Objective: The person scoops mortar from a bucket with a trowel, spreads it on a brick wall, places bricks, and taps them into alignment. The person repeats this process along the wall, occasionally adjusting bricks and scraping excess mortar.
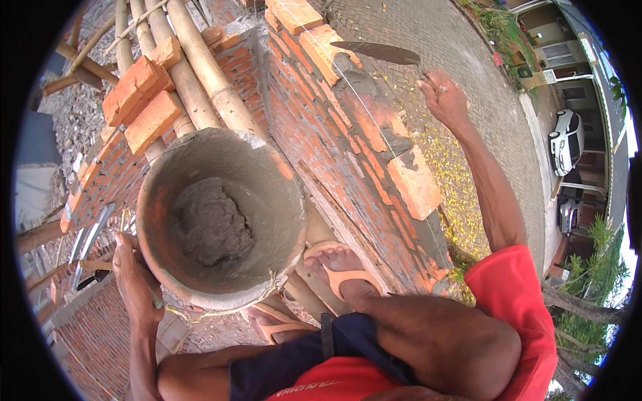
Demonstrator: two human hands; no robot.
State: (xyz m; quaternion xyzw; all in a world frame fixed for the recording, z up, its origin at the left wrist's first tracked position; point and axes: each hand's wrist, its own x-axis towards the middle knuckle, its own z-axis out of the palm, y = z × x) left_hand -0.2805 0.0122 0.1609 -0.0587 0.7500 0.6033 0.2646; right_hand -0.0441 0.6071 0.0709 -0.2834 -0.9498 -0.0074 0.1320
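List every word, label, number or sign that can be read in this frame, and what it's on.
Red shirt: one line of pale lettering near the lower edge; wording not copied here.
White car: any marking is too small to read.
Trowel, mortar bucket and loose brick: no lettering visible.

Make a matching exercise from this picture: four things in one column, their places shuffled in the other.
1. Trowel
2. Grey mortar
3. White car
4. Loose orange bricks

A. Upper left, at the bamboo poles
B. In the right hand
C. Inside the round bucket
D. Parked at the far right

Pairs: 1-B; 2-C; 3-D; 4-A
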